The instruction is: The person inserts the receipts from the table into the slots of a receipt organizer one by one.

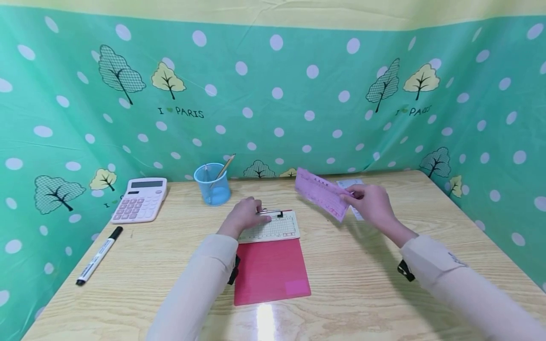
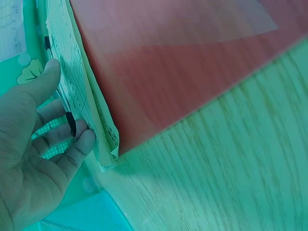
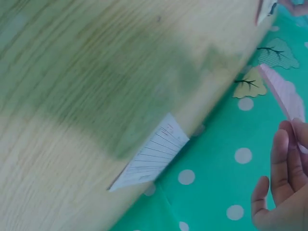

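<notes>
Left hand (image 1: 244, 219) and right hand (image 1: 372, 203) are well apart in the head view, each occupied. The left has its thumb and fingers closed about the metal clip (image 1: 273, 212) at the far end of a red clipboard (image 1: 270, 274); it covers the left part of the printed sheets (image 1: 277, 229). The right pinches a pink slip (image 1: 320, 192) by one edge, raised above the wooden table (image 1: 341, 289) to the right of the clipboard. Print on the slip is too small to read. Behind the right hand a white slip (image 1: 347, 183) is partly hidden. Both sleeves (image 1: 452, 270) run out of frame.

Left wrist view, green-tinted: thumb on one side of the clip, fingers curled on the other, fingertips by the sheet edges. Exact contact under the clip cannot be made out. The clipboard is cut off at the top; a blue mesh cup (image 2: 91, 214) shows only in part.

Right wrist view: the hand is cut off at the right border, the pink slip between thumb and fingers, seen at a narrow angle. The white slip lies near the table's edge, apart from the hand.
</notes>
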Action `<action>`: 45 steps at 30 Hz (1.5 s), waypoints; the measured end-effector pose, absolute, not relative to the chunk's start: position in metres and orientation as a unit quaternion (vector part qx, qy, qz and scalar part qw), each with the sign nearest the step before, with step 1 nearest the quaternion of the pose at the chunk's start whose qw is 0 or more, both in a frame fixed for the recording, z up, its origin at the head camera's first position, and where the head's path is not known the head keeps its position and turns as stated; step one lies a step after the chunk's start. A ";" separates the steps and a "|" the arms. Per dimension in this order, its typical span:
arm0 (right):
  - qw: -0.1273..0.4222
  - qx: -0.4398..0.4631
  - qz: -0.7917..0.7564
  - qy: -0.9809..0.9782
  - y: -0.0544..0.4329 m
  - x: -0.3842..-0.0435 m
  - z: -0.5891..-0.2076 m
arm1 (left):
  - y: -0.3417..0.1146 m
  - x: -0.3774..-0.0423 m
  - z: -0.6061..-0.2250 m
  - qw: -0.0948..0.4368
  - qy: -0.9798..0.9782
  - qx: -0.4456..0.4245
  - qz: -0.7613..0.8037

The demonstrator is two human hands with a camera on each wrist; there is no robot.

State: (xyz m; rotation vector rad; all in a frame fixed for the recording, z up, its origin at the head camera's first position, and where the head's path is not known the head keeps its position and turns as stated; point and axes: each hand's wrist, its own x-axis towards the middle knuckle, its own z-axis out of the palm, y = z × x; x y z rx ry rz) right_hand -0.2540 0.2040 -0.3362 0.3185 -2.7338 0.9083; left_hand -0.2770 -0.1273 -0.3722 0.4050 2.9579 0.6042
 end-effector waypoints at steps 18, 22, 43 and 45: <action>-0.056 0.148 0.500 -0.852 0.195 -0.246 -0.331 | -0.126 -0.279 -0.372 0.046 0.973 0.138 0.181; -0.107 0.179 0.497 -0.842 0.192 -0.249 -0.335 | -0.125 -0.280 -0.373 0.039 0.974 0.143 0.171; -0.164 0.174 0.406 -0.882 0.125 -0.264 -0.369 | -0.123 -0.282 -0.372 0.032 0.978 0.154 0.140; -0.160 0.169 0.399 -0.887 0.118 -0.265 -0.371 | -0.123 -0.283 -0.373 0.030 0.978 0.154 0.139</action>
